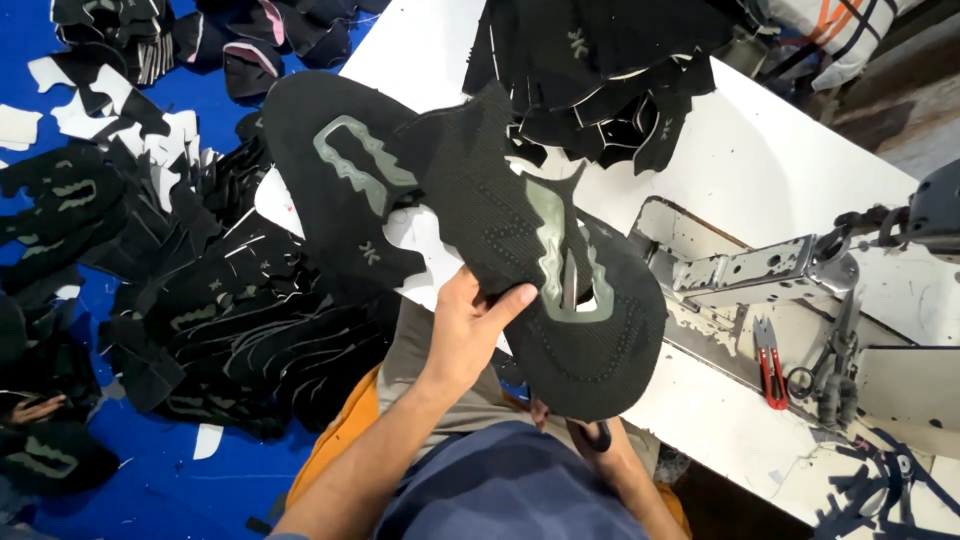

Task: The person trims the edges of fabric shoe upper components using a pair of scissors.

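Left hand pinches the black knit shoe upper at mid-edge, fingers closed on it, holding it spread above the white table's near-left corner for inspection, long axis running upper-left to lower-right; right hand, mostly hidden beneath it, grips black scissors, so trimming probably follows.

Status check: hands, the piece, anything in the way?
Left hand grips black knit shoe upper, held up flat. Right hand mostly hidden beneath it, grip unclear. Red snips lie by sewing machine; stacked cut uppers behind.
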